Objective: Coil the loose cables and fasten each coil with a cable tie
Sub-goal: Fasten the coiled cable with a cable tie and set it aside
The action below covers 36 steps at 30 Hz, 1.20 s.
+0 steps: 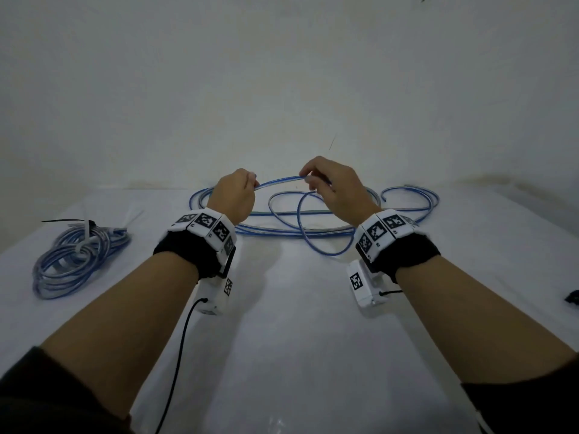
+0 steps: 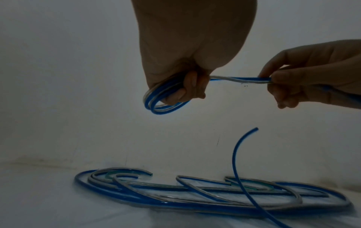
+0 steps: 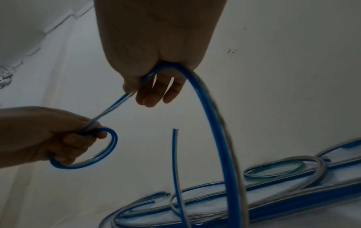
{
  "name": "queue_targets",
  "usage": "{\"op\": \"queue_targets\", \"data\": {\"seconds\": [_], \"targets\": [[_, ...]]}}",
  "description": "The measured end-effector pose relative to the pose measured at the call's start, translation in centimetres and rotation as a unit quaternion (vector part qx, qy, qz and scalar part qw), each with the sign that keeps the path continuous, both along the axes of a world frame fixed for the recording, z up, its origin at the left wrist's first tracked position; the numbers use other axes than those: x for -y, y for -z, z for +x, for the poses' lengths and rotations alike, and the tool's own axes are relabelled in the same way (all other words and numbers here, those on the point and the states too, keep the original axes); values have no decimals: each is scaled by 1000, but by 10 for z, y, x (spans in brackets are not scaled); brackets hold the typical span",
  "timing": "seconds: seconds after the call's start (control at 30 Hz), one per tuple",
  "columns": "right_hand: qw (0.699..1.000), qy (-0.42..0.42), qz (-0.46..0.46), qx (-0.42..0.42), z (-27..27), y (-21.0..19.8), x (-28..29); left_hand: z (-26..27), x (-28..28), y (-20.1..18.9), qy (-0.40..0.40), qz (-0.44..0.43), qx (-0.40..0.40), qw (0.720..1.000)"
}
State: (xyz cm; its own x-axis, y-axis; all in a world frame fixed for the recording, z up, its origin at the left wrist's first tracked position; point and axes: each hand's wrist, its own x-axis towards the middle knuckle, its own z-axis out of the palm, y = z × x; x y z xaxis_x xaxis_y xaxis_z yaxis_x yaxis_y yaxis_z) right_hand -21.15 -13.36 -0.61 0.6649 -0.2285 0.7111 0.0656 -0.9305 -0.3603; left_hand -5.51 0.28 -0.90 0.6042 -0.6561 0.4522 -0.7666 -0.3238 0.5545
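Holding one blue-and-clear cable (image 1: pixel 279 182) in both hands, raised above a white table (image 1: pixel 297 324). Left hand (image 1: pixel 233 195): fingers (image 2: pixel 192 88) curled tight into the palm, clamped round a small loop of the cable that sticks out below the fist. Right hand (image 1: pixel 333 191): thumb and forefinger pinch the same cable a short way along; the other fingers (image 3: pixel 156 94) hang bent, slightly apart, with the cable running behind them and dropping in a long arc to the table. Short span of cable runs between the two hands.

Rest of the cable lies in wide loose loops on the table at the far edge, near the wall (image 1: pixel 282 89), under and beyond the hands. One cut end (image 2: pixel 255 128) stands up free in the air.

Far left on the table: a finished coil (image 1: pixel 78 261) of the same kind of cable, bound by a pale cable tie (image 1: pixel 86 236).

Both wrists carry bands (image 1: pixel 205 225) of black-and-white square code patterns. No readable words or brand on anything; small characters beside the patterns are too small to make out.
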Motion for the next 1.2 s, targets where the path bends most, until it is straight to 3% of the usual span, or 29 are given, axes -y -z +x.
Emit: {"op": "queue_targets", "data": {"seconds": [0.17, 0.3, 0.4, 0.53, 0.63, 0.77, 0.87, 0.97, 1.07, 1.2], "targets": [[956, 237, -175, 3, 11, 4, 12, -13, 1, -5, 110, 22, -54, 992], [939, 310, -144, 31, 20, 13, 10, -21, 4, -10, 131, 80, -4, 988], [966, 243, -83, 4, 22, 22, 5, -22, 8, -11, 113, 46, 9, 992], [991, 131, -7, -38, 20, 33, -1, -22, 10, -9, 121, -55, -135, 982], [992, 120, 28, -17, 21, 35, 4, -20, 8, -8, 141, -42, -197, 969], [994, 91, 43, -51, 19, 32, 10, -22, 0, -14, 150, 45, -164, 974], [990, 104, 66, -68, 15, 28, 10, -27, -6, -24, 134, 137, -51, 980], [984, 118, 94, -90, 12, 26, 9, -26, -9, -29, 115, 158, 14, 981], [981, 82, 136, -115, 10, 24, 10, -19, -11, -26, 107, 138, -2, 985], [978, 61, 123, -158, 7, 24, 9, -20, -15, -25, 120, 118, -36, 985]]}}
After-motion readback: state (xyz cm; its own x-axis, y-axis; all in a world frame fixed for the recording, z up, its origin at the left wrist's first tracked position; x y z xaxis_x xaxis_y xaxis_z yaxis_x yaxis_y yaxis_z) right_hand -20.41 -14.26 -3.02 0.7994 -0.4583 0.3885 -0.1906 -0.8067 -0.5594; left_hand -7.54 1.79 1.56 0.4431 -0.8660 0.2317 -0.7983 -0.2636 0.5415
